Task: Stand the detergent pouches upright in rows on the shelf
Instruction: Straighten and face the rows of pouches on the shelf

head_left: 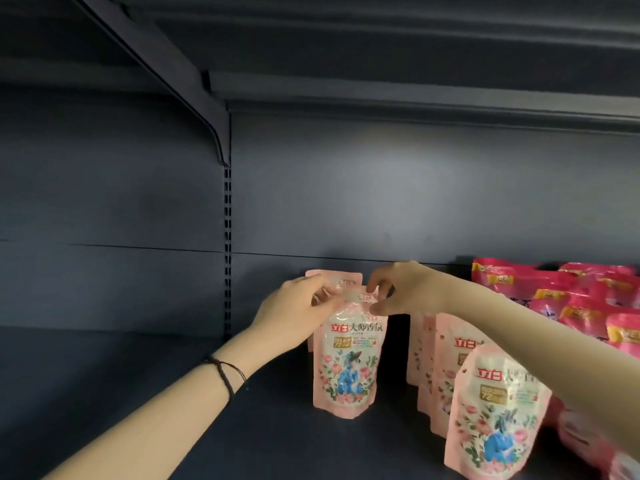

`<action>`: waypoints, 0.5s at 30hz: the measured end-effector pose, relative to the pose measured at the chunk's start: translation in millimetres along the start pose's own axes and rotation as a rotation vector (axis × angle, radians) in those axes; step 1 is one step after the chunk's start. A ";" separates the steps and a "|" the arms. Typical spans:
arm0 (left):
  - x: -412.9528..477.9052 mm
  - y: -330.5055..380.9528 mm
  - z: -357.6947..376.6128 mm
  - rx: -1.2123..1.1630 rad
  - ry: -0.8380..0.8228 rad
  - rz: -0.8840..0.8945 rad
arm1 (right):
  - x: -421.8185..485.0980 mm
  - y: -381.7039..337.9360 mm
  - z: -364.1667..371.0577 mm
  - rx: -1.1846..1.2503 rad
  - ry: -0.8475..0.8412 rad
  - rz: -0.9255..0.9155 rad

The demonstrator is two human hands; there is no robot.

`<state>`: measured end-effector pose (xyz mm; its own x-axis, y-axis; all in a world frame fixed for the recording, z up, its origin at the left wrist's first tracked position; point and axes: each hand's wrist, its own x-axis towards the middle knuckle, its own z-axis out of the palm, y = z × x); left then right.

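Pinching the glossy pink pouch point(346, 362) by its flat top seal, left hand point(294, 313) and right hand point(405, 292) hold it upright.

Single head-worn wide-angle view. Faces forward into the shelf point(121, 393) bay, close in. Fingers point(375, 281) sit just below frame centre; back panel point(415, 202) beyond them, upper shelf point(415, 46) above.

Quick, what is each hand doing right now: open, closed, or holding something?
Left hand: fingers pinch the top edge of the upright pink pouch.
Right hand: fingers pinch the same pouch's top edge.
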<state>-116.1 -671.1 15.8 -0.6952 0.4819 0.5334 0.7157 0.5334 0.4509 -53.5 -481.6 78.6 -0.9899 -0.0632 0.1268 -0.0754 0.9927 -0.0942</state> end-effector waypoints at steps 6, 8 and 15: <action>-1.9 -8.3 18.7 -0.454 -0.096 -0.190 | 10.7 10.5 0.2 0.042 -0.115 -0.062; -4.2 -6.7 17.0 -0.562 -0.060 -0.236 | 10.6 8.4 -2.6 0.048 -0.078 -0.068; -12.7 17.1 -5.5 -0.816 0.161 -0.287 | -15.7 -2.4 -20.7 0.458 0.174 -0.121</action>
<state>-94.7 -671.9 20.8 -0.8820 0.2683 0.3875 0.3823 -0.0736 0.9211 -35.3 -480.9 97.3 -0.9391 -0.1177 0.3230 -0.2717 0.8297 -0.4876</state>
